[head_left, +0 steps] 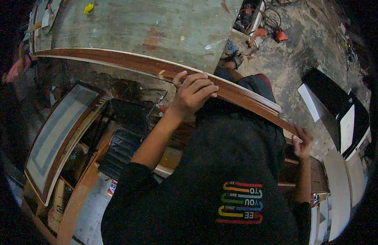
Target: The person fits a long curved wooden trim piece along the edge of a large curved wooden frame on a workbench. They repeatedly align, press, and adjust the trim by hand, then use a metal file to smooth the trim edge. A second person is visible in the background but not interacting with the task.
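A long reddish-brown wooden strip (136, 63) with a pale edge runs from the far left, along the near side of the worktable, and slants down to the right across the front of my body. My left hand (193, 92) is closed over the middle of the strip, its fingers bent across the upper face. At the strip's right end, my right hand (303, 141) grips it between thumb and fingers; some of those fingers are blurred. The strip's underside is hidden.
The worn grey-green worktable (127, 24) fills the far side, with a small yellow item (89, 8) on it. An orange tool (281, 36) and cables lie on the floor. A black panelled piece (333, 106) stands at right, a framed panel (62, 139) at left.
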`<state>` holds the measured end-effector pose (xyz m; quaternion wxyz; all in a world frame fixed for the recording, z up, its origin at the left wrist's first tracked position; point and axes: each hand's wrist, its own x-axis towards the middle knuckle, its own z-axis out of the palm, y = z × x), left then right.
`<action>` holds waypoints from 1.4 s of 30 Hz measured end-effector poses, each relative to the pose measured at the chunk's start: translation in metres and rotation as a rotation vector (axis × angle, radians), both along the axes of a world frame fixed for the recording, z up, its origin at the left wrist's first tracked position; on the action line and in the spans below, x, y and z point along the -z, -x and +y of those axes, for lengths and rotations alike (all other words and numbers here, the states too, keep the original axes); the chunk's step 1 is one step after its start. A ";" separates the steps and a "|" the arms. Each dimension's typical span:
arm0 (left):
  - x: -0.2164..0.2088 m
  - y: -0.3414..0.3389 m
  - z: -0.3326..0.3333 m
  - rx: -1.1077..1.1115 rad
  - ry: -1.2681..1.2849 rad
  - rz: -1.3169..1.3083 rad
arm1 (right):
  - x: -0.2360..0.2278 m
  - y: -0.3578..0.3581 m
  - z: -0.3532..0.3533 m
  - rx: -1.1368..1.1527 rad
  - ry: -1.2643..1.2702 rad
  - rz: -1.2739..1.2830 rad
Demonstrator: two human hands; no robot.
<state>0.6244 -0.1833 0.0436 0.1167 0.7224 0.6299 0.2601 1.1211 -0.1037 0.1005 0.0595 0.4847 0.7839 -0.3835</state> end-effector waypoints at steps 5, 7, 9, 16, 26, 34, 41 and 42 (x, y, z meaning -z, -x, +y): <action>0.000 0.003 -0.002 -0.013 0.048 -0.018 | -0.001 0.009 0.011 -0.008 0.010 0.039; 0.000 0.005 -0.003 -0.023 0.046 -0.020 | 0.001 0.012 0.014 -0.006 0.003 0.056; 0.001 0.008 -0.005 -0.038 0.048 -0.030 | 0.004 0.013 0.017 -0.006 0.018 0.071; 0.002 0.012 -0.006 -0.027 0.053 -0.082 | 0.013 0.009 0.022 -0.079 0.079 -0.005; 0.000 0.012 -0.010 -0.038 0.134 -0.064 | 0.008 0.010 0.018 -0.080 0.145 -0.036; 0.003 0.010 -0.015 -0.058 0.136 0.033 | 0.020 0.006 0.022 -0.144 0.128 -0.086; 0.006 0.008 -0.022 -0.075 0.135 0.105 | 0.031 0.001 0.026 -0.172 0.184 -0.127; 0.006 0.008 -0.023 -0.072 0.139 0.102 | 0.033 0.000 0.026 -0.169 0.213 -0.150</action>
